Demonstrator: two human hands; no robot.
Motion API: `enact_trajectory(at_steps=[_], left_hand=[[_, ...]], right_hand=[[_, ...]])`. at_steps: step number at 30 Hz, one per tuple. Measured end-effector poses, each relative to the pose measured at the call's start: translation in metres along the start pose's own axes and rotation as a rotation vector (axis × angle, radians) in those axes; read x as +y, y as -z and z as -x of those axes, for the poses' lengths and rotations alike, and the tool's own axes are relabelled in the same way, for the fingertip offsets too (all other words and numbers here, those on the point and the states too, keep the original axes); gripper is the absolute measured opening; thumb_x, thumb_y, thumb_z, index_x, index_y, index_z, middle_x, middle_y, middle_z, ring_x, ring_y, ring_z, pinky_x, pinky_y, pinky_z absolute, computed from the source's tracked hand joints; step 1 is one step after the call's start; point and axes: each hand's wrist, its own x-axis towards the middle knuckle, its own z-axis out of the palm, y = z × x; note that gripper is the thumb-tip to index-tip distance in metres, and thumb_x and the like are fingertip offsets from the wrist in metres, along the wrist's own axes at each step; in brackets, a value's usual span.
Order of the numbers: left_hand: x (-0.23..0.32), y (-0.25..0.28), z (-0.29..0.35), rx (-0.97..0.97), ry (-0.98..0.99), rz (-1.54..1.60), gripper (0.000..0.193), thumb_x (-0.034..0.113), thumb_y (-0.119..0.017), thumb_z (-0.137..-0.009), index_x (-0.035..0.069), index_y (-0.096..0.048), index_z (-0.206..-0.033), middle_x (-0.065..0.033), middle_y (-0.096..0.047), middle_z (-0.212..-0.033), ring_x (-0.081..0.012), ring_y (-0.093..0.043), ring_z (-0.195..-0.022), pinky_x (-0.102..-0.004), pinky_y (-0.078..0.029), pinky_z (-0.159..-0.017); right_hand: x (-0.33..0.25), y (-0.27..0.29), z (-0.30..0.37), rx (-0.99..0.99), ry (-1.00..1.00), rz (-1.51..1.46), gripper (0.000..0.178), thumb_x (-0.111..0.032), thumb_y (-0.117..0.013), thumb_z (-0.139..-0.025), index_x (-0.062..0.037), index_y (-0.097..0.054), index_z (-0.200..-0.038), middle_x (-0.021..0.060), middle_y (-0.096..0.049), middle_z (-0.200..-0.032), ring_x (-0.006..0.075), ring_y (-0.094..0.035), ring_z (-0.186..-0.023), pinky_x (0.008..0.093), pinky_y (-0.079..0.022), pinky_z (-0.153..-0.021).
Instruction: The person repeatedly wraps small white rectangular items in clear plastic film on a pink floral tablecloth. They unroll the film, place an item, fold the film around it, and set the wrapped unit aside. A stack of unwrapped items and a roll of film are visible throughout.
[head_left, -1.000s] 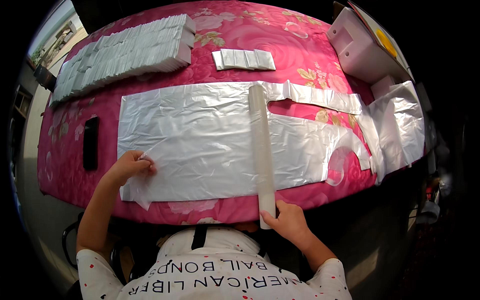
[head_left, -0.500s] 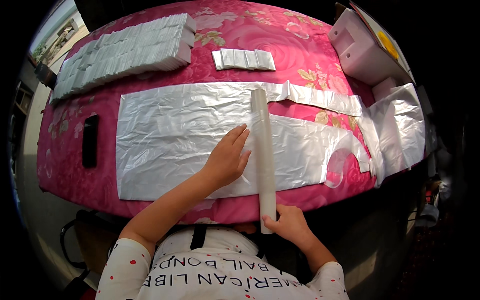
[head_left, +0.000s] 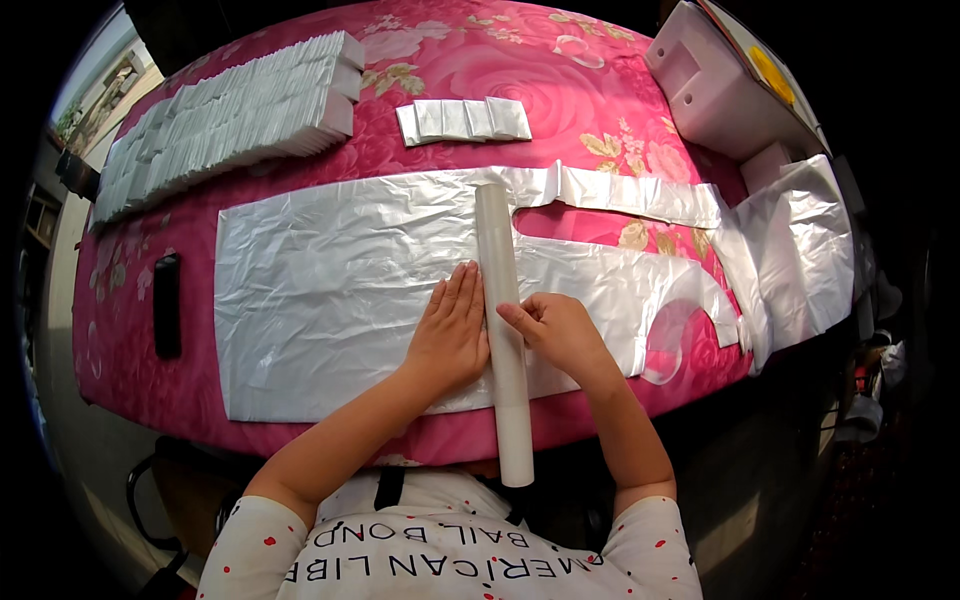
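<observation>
A pale, translucent tube (head_left: 505, 345) lies lengthwise across a stack of silvery white plastic bags (head_left: 310, 300) with handle straps, its near end jutting past the table edge. My left hand (head_left: 452, 325) rests flat on the bags, fingers stretched out and pressed along the tube's left side. On the other side, my right hand (head_left: 556, 335) grips the tube near its middle, with the thumb on top and the fingers curled, partly hidden from view. The bag straps reach right, towards a crumpled bag bundle (head_left: 795, 255) at the table's right edge.
Folded white bags (head_left: 235, 115) stand packed in rows at the far left. Several flat folded packets (head_left: 465, 120) lie beyond the tube. A black phone-like object (head_left: 167, 305) is at the left, a white foam box (head_left: 715, 85) at the far right. A pink floral cloth (head_left: 520, 70) covers the table.
My right hand has moved from the tube's near end up to its middle. My left hand has come down flat against the tube. The whole view has shifted slightly.
</observation>
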Motion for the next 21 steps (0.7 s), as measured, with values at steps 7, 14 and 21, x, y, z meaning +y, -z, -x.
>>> enact_trajectory(at_steps=[7,14,21], left_hand=[[-0.003,0.001,0.000,-0.013,-0.013,-0.012,0.063,0.022,-0.037,-0.082,-0.012,-0.025,-0.134,-0.0250,-0.023,-0.142,-0.0336,-0.017,-0.136,-0.0418,-0.011,-0.111],[-0.003,0.004,0.001,-0.037,-0.011,0.000,0.064,0.023,-0.038,-0.082,-0.011,-0.024,-0.135,-0.0244,-0.022,-0.143,-0.0333,-0.016,-0.136,-0.0415,-0.010,-0.112],[0.000,0.001,-0.001,-0.020,-0.008,0.073,0.064,0.023,-0.040,-0.081,-0.011,-0.026,-0.134,-0.0244,-0.023,-0.143,-0.0330,-0.017,-0.136,-0.0417,-0.011,-0.111]], right_hand=[[0.002,-0.001,-0.113,-0.008,-0.189,-1.232,0.040,-0.038,-0.054,-0.089,0.0011,-0.055,-0.099,0.0102,-0.061,-0.095,0.0184,-0.060,-0.082,0.0301,-0.051,-0.076],[0.037,0.039,-0.154,0.212,0.106,-1.886,0.021,-0.017,-0.046,-0.092,-0.0027,-0.053,-0.105,0.0102,-0.060,-0.108,0.0250,-0.059,-0.098,0.0425,-0.044,-0.090],[0.128,0.196,-0.143,0.575,0.292,-1.853,0.037,-0.025,-0.026,-0.098,-0.0032,-0.054,-0.109,0.0119,-0.059,-0.113,0.0266,-0.056,-0.104,0.0457,-0.044,-0.090]])
